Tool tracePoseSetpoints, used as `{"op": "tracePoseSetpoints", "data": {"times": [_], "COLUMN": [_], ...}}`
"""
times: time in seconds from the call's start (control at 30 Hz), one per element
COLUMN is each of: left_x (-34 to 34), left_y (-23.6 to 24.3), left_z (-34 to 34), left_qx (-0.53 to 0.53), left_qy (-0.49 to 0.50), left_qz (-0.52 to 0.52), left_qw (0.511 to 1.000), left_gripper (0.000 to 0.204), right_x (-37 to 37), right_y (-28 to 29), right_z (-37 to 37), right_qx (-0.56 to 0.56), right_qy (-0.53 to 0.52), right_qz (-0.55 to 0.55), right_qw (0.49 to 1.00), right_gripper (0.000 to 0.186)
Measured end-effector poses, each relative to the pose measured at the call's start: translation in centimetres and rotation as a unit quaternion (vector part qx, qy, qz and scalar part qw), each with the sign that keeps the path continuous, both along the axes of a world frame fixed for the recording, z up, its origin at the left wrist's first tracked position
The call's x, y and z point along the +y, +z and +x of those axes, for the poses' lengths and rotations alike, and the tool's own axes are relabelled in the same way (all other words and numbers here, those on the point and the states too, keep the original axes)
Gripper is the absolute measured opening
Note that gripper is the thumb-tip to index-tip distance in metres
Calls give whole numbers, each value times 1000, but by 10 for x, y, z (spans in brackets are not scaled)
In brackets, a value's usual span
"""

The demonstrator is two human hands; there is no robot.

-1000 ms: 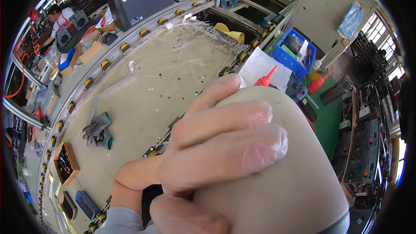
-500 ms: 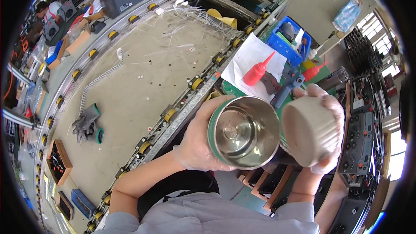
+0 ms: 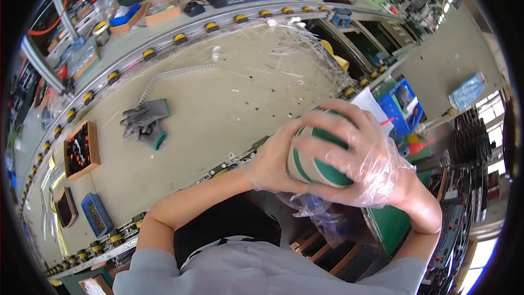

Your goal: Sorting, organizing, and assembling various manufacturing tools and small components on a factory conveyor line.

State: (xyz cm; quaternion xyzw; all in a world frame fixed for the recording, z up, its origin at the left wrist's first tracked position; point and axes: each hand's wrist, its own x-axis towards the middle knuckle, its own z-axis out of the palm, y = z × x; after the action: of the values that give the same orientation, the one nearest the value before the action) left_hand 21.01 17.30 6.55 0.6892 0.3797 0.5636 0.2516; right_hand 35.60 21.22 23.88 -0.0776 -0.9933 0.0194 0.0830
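A cream lid with green bands (image 3: pixel 303 165) is between my two hands, right of the middle. My left hand (image 3: pixel 273 158) wraps around its left and near side. Over its top and far side, my right hand (image 3: pixel 360 155) is spread, fingers curled around it, slightly smeared by motion. Both hands wear thin clear plastic gloves. The steel-lined green cup cannot be made out here; it is probably hidden beneath the lid and my hands. Under my hands hangs a crumpled clear plastic film (image 3: pixel 319 213).
Grey work gloves (image 3: pixel 144 123) lie on the tabletop at the left. Nearer stand a wooden box of black and red parts (image 3: pixel 81 150) and a blue tray (image 3: pixel 97 214). A roller rail (image 3: pixel 180 38) edges the table; a blue basket (image 3: pixel 401 106) stands at the right.
The cream lid in my right hand has come over to the cup in my left, and both hands now close around it. The steel inside no longer shows. The view has swung rightward.
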Motion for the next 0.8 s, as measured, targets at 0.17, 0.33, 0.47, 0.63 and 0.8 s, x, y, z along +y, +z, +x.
{"op": "tracePoseSetpoints", "data": {"times": [0.17, 0.33, 0.47, 0.63, 0.8], "left_x": [4, 17, 7, 6, 20], "left_y": [12, -4, -16, -34, -66], "left_z": [-53, -156, -291, -457, -567], "left_qx": [-58, -47, -11, 4, 8], "left_qy": [127, 288, 417, 566, 644], "left_qz": [-18, 39, 28, 6, -16], "left_qw": [990, 956, 908, 824, 765], "left_gripper": [99, 102, 103, 98, 100], "right_x": [3, 25, 36, 60, 95], "right_y": [-11, 1, 2, -46, -80], "right_z": [-73, -157, -203, -262, -339], "right_qx": [85, 118, 162, 91, 71], "right_qy": [-98, -30, 57, 105, 146], "right_qz": [20, -43, -34, -88, -140], "right_qw": [991, 992, 985, 986, 977], "right_gripper": [64, 83, 75, 65, 57]}}
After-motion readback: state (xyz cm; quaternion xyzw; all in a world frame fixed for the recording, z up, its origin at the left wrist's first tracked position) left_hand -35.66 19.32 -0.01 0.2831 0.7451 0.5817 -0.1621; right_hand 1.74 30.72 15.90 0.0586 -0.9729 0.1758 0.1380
